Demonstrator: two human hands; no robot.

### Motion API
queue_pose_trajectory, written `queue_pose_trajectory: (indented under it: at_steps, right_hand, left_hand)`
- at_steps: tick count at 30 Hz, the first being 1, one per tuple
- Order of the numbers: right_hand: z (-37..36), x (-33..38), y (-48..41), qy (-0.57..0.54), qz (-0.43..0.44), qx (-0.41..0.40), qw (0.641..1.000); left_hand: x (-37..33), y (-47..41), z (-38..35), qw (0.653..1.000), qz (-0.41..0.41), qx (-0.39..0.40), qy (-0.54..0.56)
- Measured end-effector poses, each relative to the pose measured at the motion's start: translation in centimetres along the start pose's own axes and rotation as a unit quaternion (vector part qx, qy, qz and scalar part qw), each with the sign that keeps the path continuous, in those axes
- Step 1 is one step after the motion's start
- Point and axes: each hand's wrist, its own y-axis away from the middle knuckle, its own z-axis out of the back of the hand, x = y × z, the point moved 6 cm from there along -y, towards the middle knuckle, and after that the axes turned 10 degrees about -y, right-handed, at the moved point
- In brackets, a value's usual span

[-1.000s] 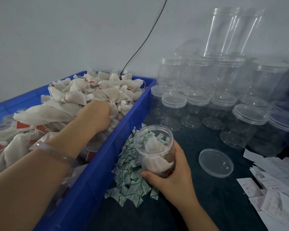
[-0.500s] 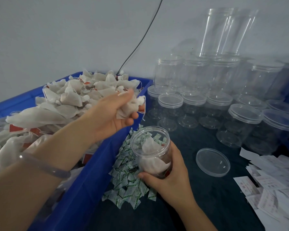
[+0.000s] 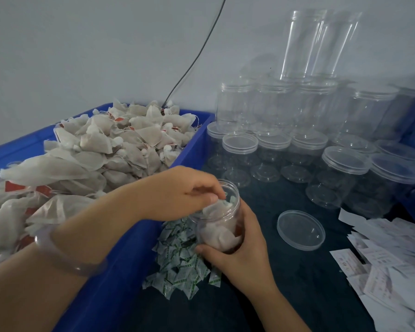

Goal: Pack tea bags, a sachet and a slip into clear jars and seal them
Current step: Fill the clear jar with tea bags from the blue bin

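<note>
A small clear jar (image 3: 219, 226) is upright and lidless, gripped round its lower wall by the right hand (image 3: 240, 255). It is partly filled with white tea bags (image 3: 216, 236), which the left hand (image 3: 177, 195) pinches at the mouth. Its round clear lid (image 3: 300, 230) lies flat to the right. Green-and-white sachets (image 3: 177, 262) are heaped just left of the jar, and printed slips (image 3: 388, 259) lie scattered at far right. A tea-bag heap (image 3: 120, 144) fills the blue crate (image 3: 192, 152).
</note>
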Motion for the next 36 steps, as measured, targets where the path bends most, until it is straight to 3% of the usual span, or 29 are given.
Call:
queue_pose_trajectory:
  at_steps: [2, 4, 9, 11, 12, 14, 16, 18, 20, 24, 28, 31, 36]
  right_hand:
    - [0.0, 0.1, 0.0, 0.004, 0.001, -0.003, 1.0]
    - [0.3, 0.6, -0.1, -0.002, 0.011, -0.014, 1.0]
    - [3.6, 2.4, 0.0, -0.038, 0.038, -0.103, 0.993]
    - [5.8, 2.1, 0.5, -0.04, 0.015, -0.098, 0.994]
    - [6.7, 1.8, 1.0, -0.031, -0.003, -0.083, 0.996]
    - [8.0, 1.2, 2.0, -0.004, -0.024, -0.042, 0.999]
    - [8.9, 0.6, 2.9, 0.005, -0.034, -0.029, 0.999]
    - [9.2, 0.2, 3.4, 0.002, -0.028, -0.033, 0.999]
    - [9.1, 0.3, 3.3, 0.01, -0.021, -0.034, 0.999]
    - [9.7, 0.6, 2.7, 0.02, -0.014, -0.047, 0.999]
    - [10.3, 0.6, 2.9, 0.017, -0.001, -0.043, 0.999]
    - [10.6, 0.9, 3.0, 0.016, 0.004, -0.037, 0.999]
    - [10.8, 0.8, 2.8, 0.013, -0.004, -0.037, 0.999]
  left_hand:
    - [-1.0, 0.0, -1.0, 0.999, -0.026, 0.045, -0.014]
    - [-2.1, -0.2, -1.2, 0.997, -0.064, 0.033, 0.006]
    - [-2.8, 0.5, 2.4, 0.958, -0.142, -0.25, 0.016]
    - [-2.9, 0.5, 2.3, 0.948, -0.149, -0.279, -0.023]
    - [-2.7, 0.0, 1.7, 0.962, -0.124, -0.241, -0.024]
    - [-1.7, -1.2, -0.5, 0.994, -0.054, -0.086, -0.029]
    - [-1.0, -1.6, -2.9, 0.995, -0.028, 0.065, -0.063]
    - [-0.5, -1.3, -4.0, 0.99, -0.004, 0.125, -0.064]
    - [-0.6, -1.2, -3.9, 0.99, 0.031, 0.116, -0.07]
    - [-2.7, -2.8, -4.2, 0.964, 0.055, 0.122, -0.229]
    - [-4.1, -5.4, -8.0, 0.941, 0.086, 0.143, -0.293]
    - [-3.4, -5.8, -11.2, 0.94, 0.118, 0.122, -0.297]
    - [-1.8, -4.4, -12.8, 0.959, 0.164, 0.016, -0.23]
